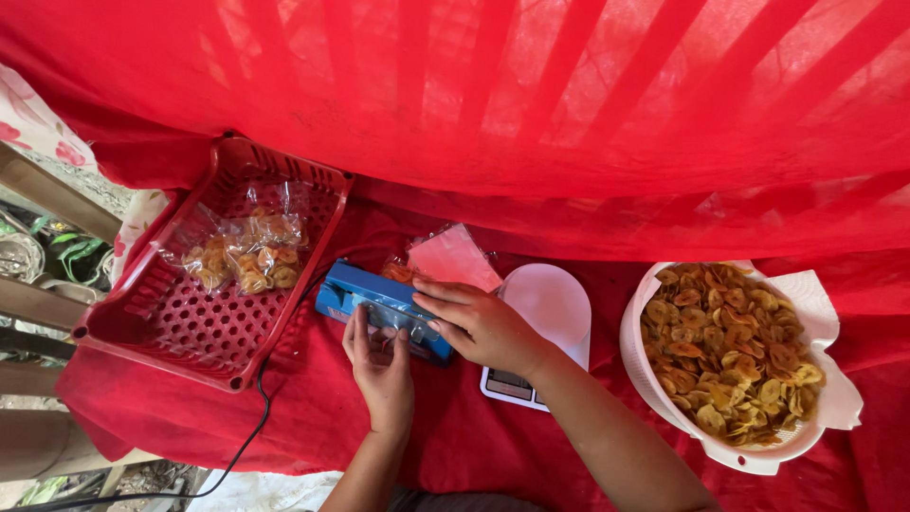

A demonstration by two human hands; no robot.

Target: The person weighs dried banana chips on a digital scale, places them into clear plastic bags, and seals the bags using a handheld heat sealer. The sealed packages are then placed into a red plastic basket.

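Table edge: the near edge of the red cloth (455, 446) runs below the person's forearms; its left corner hangs over open ground beside a wooden frame.
Open room: bare cloth lies between the red basket (213, 265) and the left forearm, and between the right forearm and the white colander (645, 379).
Backdrop: a red striped sheet (531, 104) hangs close behind the work, closing off the far side.
Left side: the red basket sits tilted at the table's left corner and holds filled clear bags of chips (248, 254).
Cable: a black cord (254, 417) runs from the sealer under the basket's corner and off the near edge.
Right side: the white colander, lined with paper, is full of yellow-brown chips (730, 351), well apart from the hands.
Scale: a white kitchen scale (545, 318) stands just behind the right hand, partly hidden by it.
Sealer: a blue heat sealer (365, 294) lies mid-table, set at a slant, its bar down.
Bag: a clear bag (453, 258) holding a few chips lies across the sealer, its body on the far side.
Right hand (479, 322): flat, fingers extended, pressing down on the sealer's bar.
Left hand (379, 370): fingers loosely curled at the sealer's near edge, touching the bag's mouth; whether it pinches the film cannot be told.
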